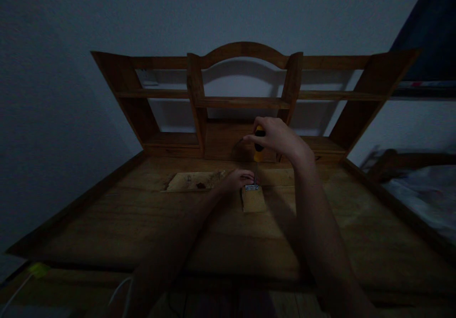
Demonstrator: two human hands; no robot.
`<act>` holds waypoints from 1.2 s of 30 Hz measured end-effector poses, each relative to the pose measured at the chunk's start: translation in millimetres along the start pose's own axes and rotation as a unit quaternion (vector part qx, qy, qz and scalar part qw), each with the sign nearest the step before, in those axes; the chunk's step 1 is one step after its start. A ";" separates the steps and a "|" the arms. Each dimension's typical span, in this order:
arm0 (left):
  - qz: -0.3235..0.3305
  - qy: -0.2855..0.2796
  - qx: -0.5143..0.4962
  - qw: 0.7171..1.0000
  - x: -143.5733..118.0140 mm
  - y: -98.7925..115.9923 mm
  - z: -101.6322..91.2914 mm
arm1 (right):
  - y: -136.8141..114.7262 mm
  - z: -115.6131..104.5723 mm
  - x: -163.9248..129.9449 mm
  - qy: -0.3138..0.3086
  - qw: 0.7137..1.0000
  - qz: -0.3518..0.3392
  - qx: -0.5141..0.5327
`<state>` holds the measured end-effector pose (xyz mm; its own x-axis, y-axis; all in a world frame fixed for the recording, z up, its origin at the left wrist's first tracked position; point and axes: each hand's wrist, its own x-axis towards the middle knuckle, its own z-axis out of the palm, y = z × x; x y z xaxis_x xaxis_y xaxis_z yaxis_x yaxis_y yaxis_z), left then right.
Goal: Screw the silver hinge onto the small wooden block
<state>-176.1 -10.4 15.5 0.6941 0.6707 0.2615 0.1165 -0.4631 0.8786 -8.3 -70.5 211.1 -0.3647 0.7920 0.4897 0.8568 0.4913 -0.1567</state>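
Observation:
My right hand [272, 135] is closed around the yellow and black handle of a screwdriver [258, 155], held upright with its shaft pointing down. Below it, the thin shaft meets a small metal hinge [251, 187] at the far edge of a light wooden block [254, 201]. The block lies flat on the wooden desk [221, 232]. From the left, my left hand [238, 179] reaches in with its fingers closed at the hinge, beside the screwdriver's tip. Any screw there is too small and dark to make out.
A rough, pale strip of wood [192, 181] lies left of my left hand. At the back of the desk stands a wooden shelf unit [244, 102] against the wall. White cable [123, 287] shows at the lower left. The room is dim.

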 end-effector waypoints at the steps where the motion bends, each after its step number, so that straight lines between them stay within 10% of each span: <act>1: -0.003 0.000 0.002 1.000 0.3 0.4 -0.3 | 0.8 1.2 0.6 0.005 1.000 -0.005 -0.006; 36: 0.007 -0.028 -0.005 1.000 0.8 -11.6 -4.3 | 4.8 -1.0 -1.5 -0.037 0.999 0.035 -0.010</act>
<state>-180.0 -1.9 7.2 0.7338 0.6309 0.2519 0.0995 -0.4665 0.8789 -3.3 -69.7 210.5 -0.3279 0.8494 0.4136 0.8882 0.4263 -0.1713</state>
